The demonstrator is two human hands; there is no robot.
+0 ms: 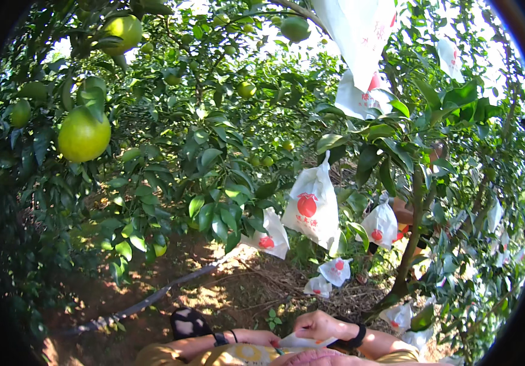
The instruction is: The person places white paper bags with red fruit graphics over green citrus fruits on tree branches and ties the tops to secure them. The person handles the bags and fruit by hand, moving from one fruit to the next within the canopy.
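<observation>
Low in the head view, in front of the body, my right hand (318,324) grips a white paper fruit bag (306,341) with red print. My left hand (259,337) is at the left end of the same bag, its fingertips partly hidden. A white bag printed with a red fruit (310,208), twisted at its top, hangs from the citrus tree above my hands. A smaller bag (271,235) hangs to its left and another (380,225) to its right. At the upper left, a large yellow-green citrus fruit (84,135) hangs unbagged.
Leafy branches surround the hands' side, with a tree trunk (411,247) at the right. A dark hose (152,297) crosses the leaf-strewn soil at the left. More white bags (365,98) hang at the upper right. Another person (402,212) is partly visible behind the foliage.
</observation>
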